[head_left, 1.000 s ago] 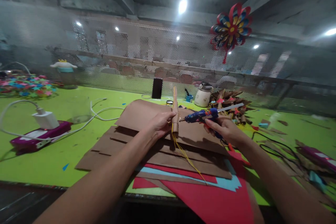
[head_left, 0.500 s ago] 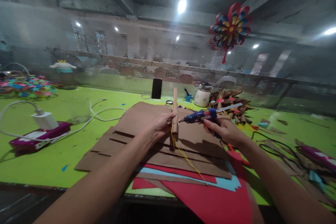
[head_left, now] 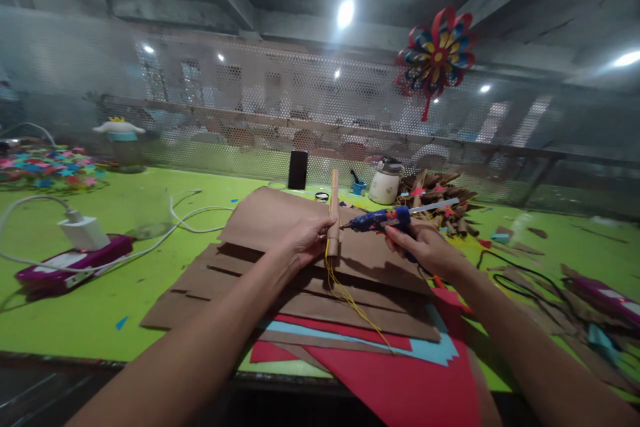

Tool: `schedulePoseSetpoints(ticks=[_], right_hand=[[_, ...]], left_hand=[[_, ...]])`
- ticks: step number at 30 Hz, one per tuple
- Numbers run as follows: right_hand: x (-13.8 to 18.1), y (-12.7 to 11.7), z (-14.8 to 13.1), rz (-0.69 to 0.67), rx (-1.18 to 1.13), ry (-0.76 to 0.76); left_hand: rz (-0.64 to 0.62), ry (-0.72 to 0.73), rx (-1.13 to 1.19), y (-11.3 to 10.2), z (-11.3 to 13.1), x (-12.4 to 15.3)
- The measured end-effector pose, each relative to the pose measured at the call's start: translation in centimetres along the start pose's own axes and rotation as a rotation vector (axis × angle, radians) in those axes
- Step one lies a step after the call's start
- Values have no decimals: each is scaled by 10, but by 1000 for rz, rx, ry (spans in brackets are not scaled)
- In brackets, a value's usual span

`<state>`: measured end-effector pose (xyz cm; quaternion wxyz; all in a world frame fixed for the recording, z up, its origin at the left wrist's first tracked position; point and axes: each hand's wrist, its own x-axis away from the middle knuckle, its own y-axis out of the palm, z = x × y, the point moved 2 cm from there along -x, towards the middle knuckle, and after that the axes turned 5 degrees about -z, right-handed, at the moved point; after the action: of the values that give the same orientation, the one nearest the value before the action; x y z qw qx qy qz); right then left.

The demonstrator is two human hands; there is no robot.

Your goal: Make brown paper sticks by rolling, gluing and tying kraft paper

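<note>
My left hand is closed around a rolled brown paper tube held upright, with yellow strings trailing from its lower end. My right hand grips a blue hot glue gun. Its nozzle points left and touches the side of the tube. Both hands hover over a stack of brown paper sheets that lies on red and light blue sheets on the green table.
A purple power strip with a white charger and cable lies at left. A black phone, a white jar and a pile of finished paper pieces stand behind. A paper pinwheel hangs on the mesh screen. Black cables run at right.
The hands, tube and glue gun have held nearly the same place. The view shifted slightly.
</note>
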<state>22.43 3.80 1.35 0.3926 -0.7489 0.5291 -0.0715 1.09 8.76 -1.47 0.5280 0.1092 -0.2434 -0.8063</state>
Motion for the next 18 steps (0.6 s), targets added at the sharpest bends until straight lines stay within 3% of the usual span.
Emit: schedulePoseSetpoints(ticks=[18], right_hand=[[3,-2,-3,-111,-38,16]], left_hand=[[27,-23,-19,-4,-2,-3]])
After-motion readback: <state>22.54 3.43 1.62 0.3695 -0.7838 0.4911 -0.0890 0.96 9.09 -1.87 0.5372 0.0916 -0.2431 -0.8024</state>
